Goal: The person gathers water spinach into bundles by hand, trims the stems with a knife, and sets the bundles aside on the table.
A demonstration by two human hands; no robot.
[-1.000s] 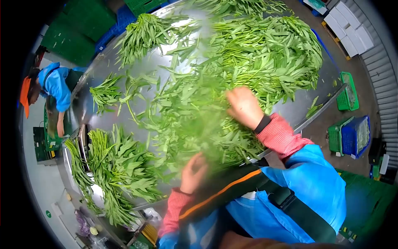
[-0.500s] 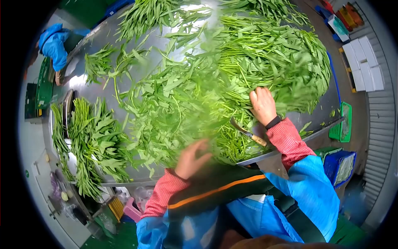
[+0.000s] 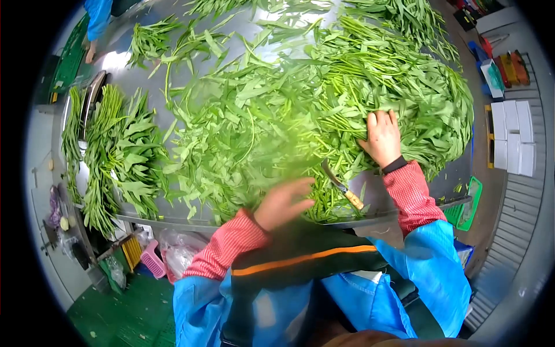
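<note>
A large heap of water spinach (image 3: 422, 110), long green stems and narrow leaves, covers the right side of a metal table. My right hand (image 3: 384, 139) is at its near edge, fingers curled into the stalks and fingertips partly hidden among leaves. My left hand (image 3: 284, 203), slightly blurred, hovers over the near edge of the loose leaves (image 3: 231, 139); its fingers are stretched out, the thumb apart, nothing in them. Between both hands lies a small curved knife (image 3: 352, 199) with a wooden handle, its blade pointing away over cut stem pieces.
Bundled greens (image 3: 124, 150) lie at the table's left end beside a dark-edged metal object (image 3: 92, 95). Another person's blue sleeve (image 3: 98, 17) shows at upper left. Right of the table are white boxes (image 3: 511, 136) and a green basket (image 3: 471, 202). A pink basket (image 3: 152, 259) stands below.
The view has shifted. My right hand has moved a little to the right along the heap, away from the knife. My left hand has moved slightly right, still outstretched.
</note>
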